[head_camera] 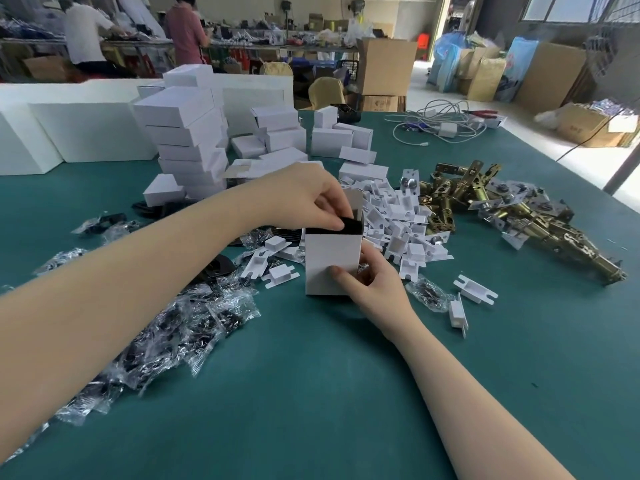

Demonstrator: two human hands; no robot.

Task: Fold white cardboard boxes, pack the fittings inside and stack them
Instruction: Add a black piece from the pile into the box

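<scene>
At table centre, your right hand (372, 282) grips the upright white box (332, 263); at its twelve o'clock mouth your left hand (311, 199) pinches a black fitting (348, 225), directly above, nearer.

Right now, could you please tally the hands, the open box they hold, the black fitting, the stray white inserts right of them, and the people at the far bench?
2 hands: left hand, right hand
1 open box
1 black fitting
2 stray white inserts
2 people
Total: 8
</scene>
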